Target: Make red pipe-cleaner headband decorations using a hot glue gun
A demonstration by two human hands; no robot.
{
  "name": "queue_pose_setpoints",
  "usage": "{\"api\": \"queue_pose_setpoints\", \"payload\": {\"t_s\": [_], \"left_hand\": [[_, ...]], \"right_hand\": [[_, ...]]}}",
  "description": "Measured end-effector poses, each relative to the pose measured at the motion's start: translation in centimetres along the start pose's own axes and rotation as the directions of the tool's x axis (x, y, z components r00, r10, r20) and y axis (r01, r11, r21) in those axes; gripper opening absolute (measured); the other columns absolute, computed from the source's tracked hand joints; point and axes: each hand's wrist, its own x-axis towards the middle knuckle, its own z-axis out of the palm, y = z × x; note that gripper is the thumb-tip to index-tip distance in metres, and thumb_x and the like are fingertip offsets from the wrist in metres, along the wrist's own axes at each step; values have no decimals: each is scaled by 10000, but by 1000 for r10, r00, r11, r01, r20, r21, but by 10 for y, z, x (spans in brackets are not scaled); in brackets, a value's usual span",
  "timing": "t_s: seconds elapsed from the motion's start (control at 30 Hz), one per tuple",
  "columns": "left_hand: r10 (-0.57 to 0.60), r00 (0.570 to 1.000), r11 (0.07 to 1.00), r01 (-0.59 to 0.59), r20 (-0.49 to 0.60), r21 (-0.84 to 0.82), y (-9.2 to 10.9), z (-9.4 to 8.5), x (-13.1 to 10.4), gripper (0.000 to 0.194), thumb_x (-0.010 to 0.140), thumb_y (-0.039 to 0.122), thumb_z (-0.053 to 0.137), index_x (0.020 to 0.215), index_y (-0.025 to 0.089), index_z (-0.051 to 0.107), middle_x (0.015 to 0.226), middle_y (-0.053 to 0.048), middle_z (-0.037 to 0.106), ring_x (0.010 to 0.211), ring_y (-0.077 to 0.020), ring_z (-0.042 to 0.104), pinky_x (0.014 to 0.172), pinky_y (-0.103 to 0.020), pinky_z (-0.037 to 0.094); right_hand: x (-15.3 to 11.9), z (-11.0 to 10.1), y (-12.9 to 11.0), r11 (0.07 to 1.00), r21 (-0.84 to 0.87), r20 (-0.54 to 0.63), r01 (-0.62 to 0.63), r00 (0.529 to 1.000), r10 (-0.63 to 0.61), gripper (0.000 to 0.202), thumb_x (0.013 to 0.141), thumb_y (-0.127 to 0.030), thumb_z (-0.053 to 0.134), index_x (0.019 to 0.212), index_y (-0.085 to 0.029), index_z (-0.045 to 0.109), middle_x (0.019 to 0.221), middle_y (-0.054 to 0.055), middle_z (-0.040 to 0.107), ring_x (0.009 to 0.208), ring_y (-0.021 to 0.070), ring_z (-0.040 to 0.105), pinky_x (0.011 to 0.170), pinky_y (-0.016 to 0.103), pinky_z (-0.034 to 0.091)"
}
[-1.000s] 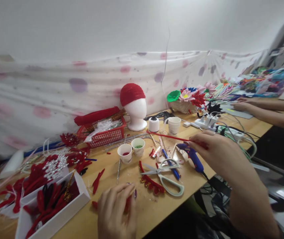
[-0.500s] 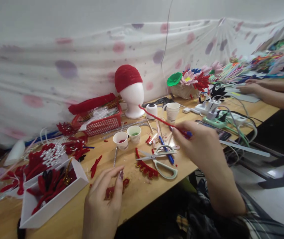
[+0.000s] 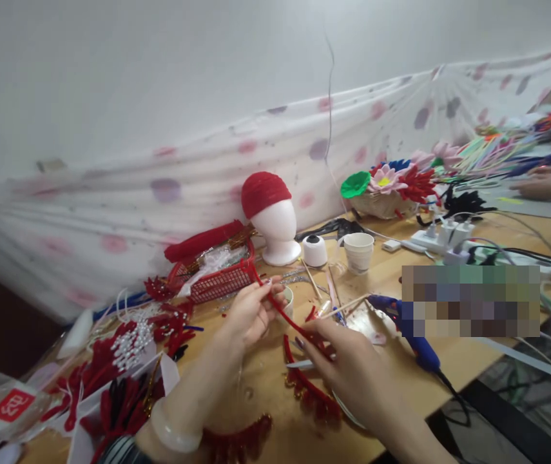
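A red fuzzy pipe cleaner (image 3: pixel 287 314) stretches slantwise between my two hands above the table. My left hand (image 3: pixel 256 312), a pale bangle on its wrist, pinches it near its upper end. Lower down, my right hand (image 3: pixel 340 351) is closed around its other part. Under the right hand lie scissors, mostly covered, with one blade (image 3: pixel 299 365) showing. A curved red trim with gold edging (image 3: pixel 311 393) rests beside them. Another red trim piece (image 3: pixel 239 438) lies nearer me, below my left forearm. Behind my left fingers stands a small paper cup (image 3: pixel 285 300), partly hidden.
A blue glue gun (image 3: pixel 413 338) lies to the right, its cord running off the front edge. Farther back are a white foam head (image 3: pixel 278 229) in red wrapping, a red basket (image 3: pixel 220 281) and stacked cups (image 3: pixel 358 252). At left sits a white box (image 3: pixel 84 425) of red pieces.
My left hand has risen from the table and taken hold of the pipe cleaner, which only my right hand held before. My right hand moved lower, over the scissors. The camera view has shifted.
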Motion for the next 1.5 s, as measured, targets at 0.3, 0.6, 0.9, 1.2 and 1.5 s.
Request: {"api": "queue_pose_setpoints", "payload": {"t_s": [0.3, 0.6, 0.9, 1.2, 1.5], "left_hand": [[26, 999, 963, -19, -22, 270, 55, -46, 29, 271, 731, 167, 768, 894, 162, 551, 483, 142, 328, 360, -9, 208, 390, -154, 110], [167, 986, 911, -158, 10, 382, 114, -61, -6, 358, 1018, 381, 375, 796, 170, 561, 506, 103, 392, 345, 23, 198, 453, -118, 73], [111, 852, 501, -493, 512, 711, 65, 0, -67, 230, 936, 198, 494, 821, 195, 693, 727, -2, 635, 657, -136, 532, 611, -233, 385], [-5, 796, 462, -535, 605, 708, 36, -11, -65, 244, 882, 129, 451, 700, 217, 588, 686, 9, 596, 644, -151, 509, 625, -248, 364], [-133, 982, 746, 9, 136, 666, 51, -152, -57, 412, 794, 568, 666, 651, 191, 580, 533, 44, 386, 450, -89, 278, 441, -215, 204]], "right_hand": [[9, 6, 24, 974, -109, -193, 201, 956, -219, 209, 889, -208, 561, 1052, -222, 691, 1162, 126, 717, 1181, 330, 624, 966, 597, 522], [5, -14, 16, 988, 75, -358, 135, 928, -99, 258, 936, -264, 537, 1154, -240, 672, 1515, 122, 491, 1296, 314, 579, 992, 507, 556], [0, -12, -12, 918, 389, -118, 84, 992, -41, 374, 957, -554, 506, 998, -211, 650, 556, -38, 617, 355, 104, 480, 351, 215, 370], [6, 0, -10, 924, 383, -92, -13, 994, 52, 531, 985, -588, 420, 590, -233, 403, 496, -43, 400, 446, 106, 385, 423, 240, 305], [12, -24, 7, 779, 613, -230, -132, 913, 336, 605, 839, -714, 596, 582, -252, 302, 456, -82, 299, 386, 79, 323, 355, 236, 255]]}}
